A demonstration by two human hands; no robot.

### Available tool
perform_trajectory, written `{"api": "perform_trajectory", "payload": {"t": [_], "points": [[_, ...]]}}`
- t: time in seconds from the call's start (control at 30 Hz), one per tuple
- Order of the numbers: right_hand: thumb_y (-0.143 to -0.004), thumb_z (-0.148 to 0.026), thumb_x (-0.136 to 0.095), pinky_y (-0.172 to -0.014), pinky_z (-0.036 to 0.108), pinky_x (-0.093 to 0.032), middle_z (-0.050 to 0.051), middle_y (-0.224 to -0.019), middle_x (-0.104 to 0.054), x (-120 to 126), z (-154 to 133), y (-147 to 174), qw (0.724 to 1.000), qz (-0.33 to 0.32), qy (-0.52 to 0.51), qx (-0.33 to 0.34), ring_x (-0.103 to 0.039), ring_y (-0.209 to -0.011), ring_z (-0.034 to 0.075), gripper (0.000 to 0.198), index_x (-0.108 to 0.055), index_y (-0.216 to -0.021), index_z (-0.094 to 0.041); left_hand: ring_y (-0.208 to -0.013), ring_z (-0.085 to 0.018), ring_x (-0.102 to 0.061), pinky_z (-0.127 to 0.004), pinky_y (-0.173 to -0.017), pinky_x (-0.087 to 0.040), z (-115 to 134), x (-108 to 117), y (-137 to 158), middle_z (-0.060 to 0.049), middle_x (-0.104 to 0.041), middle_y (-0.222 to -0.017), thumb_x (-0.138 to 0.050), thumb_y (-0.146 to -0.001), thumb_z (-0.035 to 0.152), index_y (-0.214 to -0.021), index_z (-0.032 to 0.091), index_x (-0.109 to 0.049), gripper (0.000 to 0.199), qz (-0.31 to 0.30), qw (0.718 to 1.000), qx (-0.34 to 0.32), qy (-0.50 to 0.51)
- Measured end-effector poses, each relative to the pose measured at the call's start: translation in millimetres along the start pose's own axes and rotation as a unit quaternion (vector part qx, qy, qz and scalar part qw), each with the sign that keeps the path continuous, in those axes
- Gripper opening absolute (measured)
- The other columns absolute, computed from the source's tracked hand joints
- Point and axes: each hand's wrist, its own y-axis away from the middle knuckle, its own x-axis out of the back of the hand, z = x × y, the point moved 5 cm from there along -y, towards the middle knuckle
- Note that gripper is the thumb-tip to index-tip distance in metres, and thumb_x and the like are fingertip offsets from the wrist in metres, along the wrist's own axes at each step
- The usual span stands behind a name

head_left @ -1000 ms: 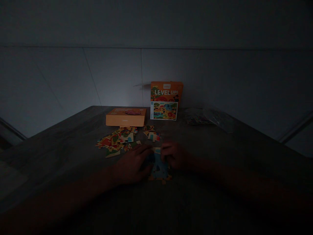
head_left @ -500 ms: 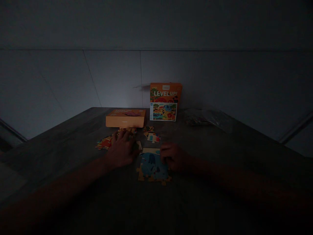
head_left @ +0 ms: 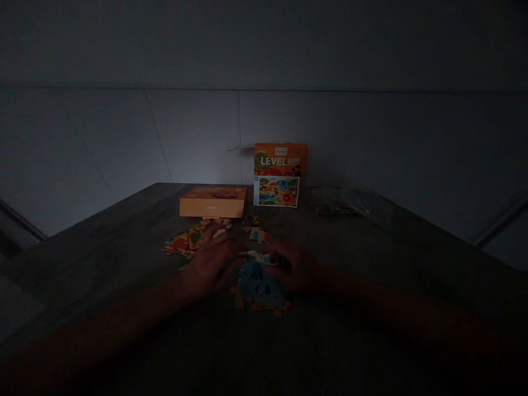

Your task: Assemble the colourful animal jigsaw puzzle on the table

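A partly joined jigsaw puzzle (head_left: 262, 286) with a blue elephant picture lies on the table in front of me. At its top left, my left hand (head_left: 212, 264) has its fingers bent and closed around a pale puzzle piece, partly hidden and blurred in the dim light. My right hand (head_left: 295, 265) is curled at the puzzle's top right corner, fingertips closed on a cream puzzle piece (head_left: 260, 256) that looks slightly tilted. Loose puzzle pieces (head_left: 181, 242) lie in a heap beyond my left hand. Several more pieces (head_left: 258, 235) lie just past the puzzle.
An orange box (head_left: 212, 208) lies flat at the back of the grey table (head_left: 136, 220). Beside it, another orange box (head_left: 280, 151) stands upright with a picture card (head_left: 277, 191) leaning against it. A clear plastic bag (head_left: 367, 204) rests at the back right, near the wall.
My left hand has drawn back from the loose heap toward the puzzle's top edge. The cream pieces at that edge, flat before, now look tilted. My right hand stays at the corner.
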Motion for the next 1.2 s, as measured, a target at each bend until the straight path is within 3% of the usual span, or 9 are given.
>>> {"api": "perform_trajectory", "payload": {"t": [0.13,0.23,0.4,0.47,0.57,0.87,1.0,1.2], "points": [[-0.089,-0.039,-0.06,-0.077,0.034,-0.046,0.007,-0.09,-0.064,-3,-14,-1,0.993,-0.045,0.036,0.105,-0.059,-0.084,0.019,0.024,-0.063,-0.096,-0.016,-0.101,-0.021,-0.06,-0.037,-0.089,-0.052,21,-1,-1,-0.009,-0.065,-0.099,-0.046,-0.1,0.021,-0.112,0.018,-0.055,0.015,-0.045,0.99,-0.11,0.079],[-0.095,-0.03,-0.049,-0.079,0.035,-0.045,0.007,-0.084,-0.062,-2,-20,-1,0.987,-0.026,0.063,0.146,-0.057,-0.081,0.019,0.021,-0.061,-0.084,-0.017,-0.108,-0.021,-0.06,-0.032,-0.086,-0.055,18,-5,-1,-0.013,-0.061,-0.113,-0.047,-0.101,0.024,-0.124,0.018,-0.048,0.024,-0.049,0.991,-0.071,0.101],[-0.095,-0.023,-0.044,-0.071,0.03,-0.045,0.004,-0.08,-0.06,11,-11,-2,0.995,0.09,0.018,0.049,-0.056,-0.077,0.017,0.016,-0.054,-0.084,-0.019,-0.12,-0.027,-0.056,-0.04,-0.098,-0.053,5,-11,5,-0.015,-0.054,-0.13,-0.052,-0.097,0.032,-0.147,0.021,-0.027,0.057,-0.078,0.994,0.019,0.077],[-0.095,-0.023,-0.044,-0.068,0.029,-0.044,0.003,-0.078,-0.059,13,-5,-2,0.994,0.112,0.003,0.006,-0.055,-0.072,0.015,0.016,-0.053,-0.083,-0.02,-0.125,-0.029,-0.052,-0.043,-0.101,-0.051,4,-14,7,-0.016,-0.051,-0.135,-0.052,-0.096,0.029,-0.151,0.023,-0.021,0.064,-0.104,0.992,0.034,0.065],[-0.095,-0.024,-0.045,-0.066,0.028,-0.043,0.002,-0.076,-0.058,14,-2,-2,0.993,0.118,0.001,-0.003,-0.054,-0.07,0.014,0.015,-0.052,-0.083,-0.02,-0.128,-0.029,-0.049,-0.045,-0.102,-0.05,2,-17,9,-0.015,-0.047,-0.139,-0.053,-0.095,0.025,-0.152,0.025,-0.017,0.068,-0.126,0.989,0.048,0.06],[-0.091,-0.022,-0.049,-0.067,0.029,-0.044,0.003,-0.079,-0.057,18,-4,-2,0.988,0.157,0.004,0.0,-0.055,-0.072,0.015,0.007,-0.053,-0.086,-0.02,-0.119,-0.028,-0.055,-0.043,-0.096,-0.053,-4,-22,8,-0.015,-0.052,-0.13,-0.052,-0.092,0.023,-0.151,0.022,-0.022,0.066,-0.125,0.986,0.06,0.088],[-0.087,-0.022,-0.052,-0.063,0.027,-0.042,0.001,-0.075,-0.056,15,0,-3,0.989,0.145,0.01,-0.015,-0.052,-0.067,0.014,0.004,-0.05,-0.084,-0.02,-0.12,-0.025,-0.054,-0.042,-0.099,-0.051,-6,-24,8,-0.013,-0.05,-0.13,-0.052,-0.092,0.022,-0.145,0.022,-0.034,0.056,-0.134,0.983,0.07,0.103],[-0.085,-0.021,-0.056,-0.06,0.024,-0.042,-0.001,-0.074,-0.057,9,5,0,0.992,0.122,-0.022,-0.033,-0.054,-0.065,0.013,0.01,-0.051,-0.093,-0.02,-0.116,-0.024,-0.055,-0.04,-0.097,-0.052,-9,-29,10,-0.012,-0.049,-0.127,-0.052,-0.092,0.021,-0.14,0.021,-0.039,0.05,-0.128,0.983,0.071,0.112]]}}
